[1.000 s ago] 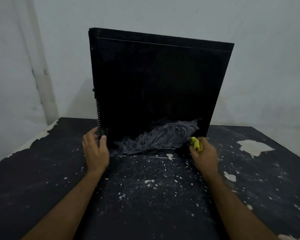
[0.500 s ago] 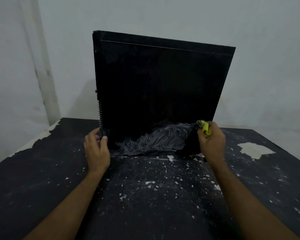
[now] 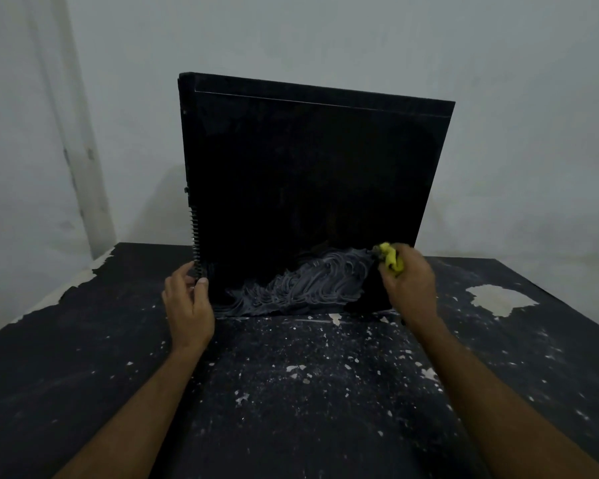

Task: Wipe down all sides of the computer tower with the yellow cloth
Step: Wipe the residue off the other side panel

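From the head camera, the computer tower (image 3: 312, 188) stands upright on the black table (image 3: 83, 375), near its far edge, with its broad side panel facing the viewer. Its long horizontal axis runs left to right, and its top edge slopes down toward the right. The narrow end with a ribbed strip of slots points left. The panel is so dark that little detail shows, apart from a pale patch of grey streaks (image 3: 305, 281) along its lower part. No brand, label or writing can be read anywhere.

The left hand (image 3: 187, 302) grips the tower's lower left corner, thumb on the front panel and fingers curled round the ribbed edge. The right hand (image 3: 407, 281) clutches the bunched yellow cloth (image 3: 391, 259) against the panel's lower right area, just beside the streaks. Most of the cloth is hidden inside the fist. The hand covers part of the tower's lower right corner. White flecks and a bare patch (image 3: 500, 299) mark the tabletop.
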A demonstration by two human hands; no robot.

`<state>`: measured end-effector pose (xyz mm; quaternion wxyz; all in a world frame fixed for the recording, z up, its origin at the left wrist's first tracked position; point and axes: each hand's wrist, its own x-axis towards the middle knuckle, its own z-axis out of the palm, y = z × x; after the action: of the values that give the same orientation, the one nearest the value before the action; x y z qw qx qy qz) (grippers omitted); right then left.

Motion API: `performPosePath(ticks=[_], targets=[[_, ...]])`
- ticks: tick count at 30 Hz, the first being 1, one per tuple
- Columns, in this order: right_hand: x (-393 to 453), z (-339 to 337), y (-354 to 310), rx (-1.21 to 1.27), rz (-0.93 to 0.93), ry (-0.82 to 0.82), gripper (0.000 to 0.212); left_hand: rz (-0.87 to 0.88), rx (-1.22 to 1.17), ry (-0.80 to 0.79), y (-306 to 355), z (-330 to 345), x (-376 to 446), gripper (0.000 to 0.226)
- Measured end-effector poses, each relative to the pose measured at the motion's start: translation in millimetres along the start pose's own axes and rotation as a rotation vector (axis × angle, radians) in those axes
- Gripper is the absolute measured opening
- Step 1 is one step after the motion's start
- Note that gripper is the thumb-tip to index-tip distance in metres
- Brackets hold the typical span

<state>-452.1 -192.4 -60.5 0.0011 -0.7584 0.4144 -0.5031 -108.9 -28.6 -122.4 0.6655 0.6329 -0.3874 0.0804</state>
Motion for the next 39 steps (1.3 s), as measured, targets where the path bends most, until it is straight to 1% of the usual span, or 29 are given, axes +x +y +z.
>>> performPosePath(ticks=[2, 3, 4, 5, 8, 9, 10, 11, 14, 15, 16, 17, 20, 21, 22, 23, 26, 27, 28, 29, 32, 33, 34, 35, 36, 38, 39], targets=[[-30.3, 8.6, 10.5, -0.128, -0.056, -0.195, 0.036, -0.001, 0.005, 0.001, -0.5, -0.4, 0.2, 0.048], [-35.0, 8.2, 15.4, -0.163, -0.075, -0.228, 0.039, -0.003, 0.004, 0.0, -0.5, -0.3, 0.1, 0.048], [-29.1, 6.1, 15.5, -0.149, -0.066, -0.208, 0.038, -0.005, 0.002, -0.001, 0.1, -0.2, 0.3, 0.049], [-17.3, 3.0, 12.1, -0.112, -0.049, -0.151, 0.036, -0.005, 0.004, -0.002, -0.6, -0.1, 0.8, 0.049], [22.6, -9.8, -2.3, -0.022, 0.006, 0.064, 0.032, -0.003, 0.011, -0.001, -1.8, -0.1, 1.3, 0.049], [26.3, -11.8, -5.3, -0.014, 0.0, 0.095, 0.033, -0.006, 0.014, -0.001, -2.7, 0.0, 1.1, 0.049], [23.7, -11.4, -7.0, -0.016, -0.009, 0.081, 0.033, -0.007, 0.017, -0.004, -3.0, 0.1, 1.0, 0.049], [14.2, -8.3, -5.3, -0.031, -0.038, 0.028, 0.033, -0.007, 0.017, -0.008, -3.2, 0.2, 0.6, 0.049], [-25.4, 4.0, 5.5, -0.189, -0.121, -0.257, 0.039, -0.007, 0.017, -0.001, -1.3, -0.4, 0.9, 0.048], [-28.4, 4.4, 9.9, -0.234, -0.137, -0.293, 0.04, -0.007, 0.014, -0.001, -1.4, -0.6, 0.5, 0.047], [-23.5, 3.7, 10.3, -0.231, -0.139, -0.274, 0.039, -0.008, 0.01, -0.003, -0.9, -0.5, 0.0, 0.047], [-13.6, 2.3, 7.4, -0.2, -0.133, -0.219, 0.037, -0.006, 0.011, -0.006, -1.1, -0.3, 0.4, 0.047], [14.7, -4.9, -7.4, -0.048, -0.05, 0.017, 0.033, 0.001, 0.016, -0.006, -2.1, 0.1, 0.4, 0.046], [14.8, -4.2, -9.8, -0.025, -0.039, 0.048, 0.034, 0.0, 0.017, -0.006, -2.7, -0.1, 0.3, 0.046], [9.0, -0.9, -9.9, -0.026, -0.039, 0.025, 0.036, 0.0, 0.019, -0.006, -2.9, -0.4, 0.3, 0.047], [-2.5, 5.1, -7.0, -0.055, -0.064, -0.043, 0.038, 0.002, 0.02, -0.006, -2.3, -0.5, 0.4, 0.047], [-45.5, 21.2, 6.0, -0.262, -0.145, -0.358, 0.043, 0.009, 0.022, -0.009, 0.1, -1.3, 0.3, 0.049], [-47.5, 20.5, 8.9, -0.308, -0.158, -0.4, 0.042, 0.009, 0.026, -0.007, 0.9, -1.2, 0.1, 0.048], [-43.0, 18.0, 8.4, -0.306, -0.165, -0.389, 0.04, 0.007, 0.031, -0.006, 0.7, -1.1, -0.6, 0.048], [-32.8, 14.7, 5.5, -0.267, -0.171, -0.343, 0.038, 0.003, 0.034, -0.004, 0.9, -0.9, 0.1, 0.047], [0.2, 2.9, -7.7, -0.102, -0.094, -0.094, 0.034, -0.002, 0.018, -0.006, 0.7, 0.3, 0.2, 0.045], [4.5, 1.4, -10.3, -0.072, -0.071, -0.04, 0.033, -0.007, 0.012, -0.006, 1.0, 0.3, -0.6, 0.045], [4.5, 2.3, -11.5, -0.059, -0.062, -0.03, 0.034, -0.01, 0.009, -0.006, 1.4, 0.3, -0.7, 0.046], [-1.7, 5.8, -10.6, -0.071, -0.074, -0.068, 0.035, -0.009, 0.01, -0.008, 1.6, -0.3, -1.3, 0.047], [-13.5, 11.2, -7.4, -0.112, -0.099, -0.146, 0.037, -0.004, 0.012, -0.007, 1.9, -0.7, -1.0, 0.047], [-41.4, 21.7, 2.3, -0.225, -0.153, -0.365, 0.038, -0.002, 0.018, -0.008, 1.7, -1.5, -0.2, 0.049], [-49.9, 25.0, 6.6, -0.267, -0.162, -0.444, 0.035, -0.002, 0.023, -0.009, 1.4, -1.5, 0.5, 0.049]])
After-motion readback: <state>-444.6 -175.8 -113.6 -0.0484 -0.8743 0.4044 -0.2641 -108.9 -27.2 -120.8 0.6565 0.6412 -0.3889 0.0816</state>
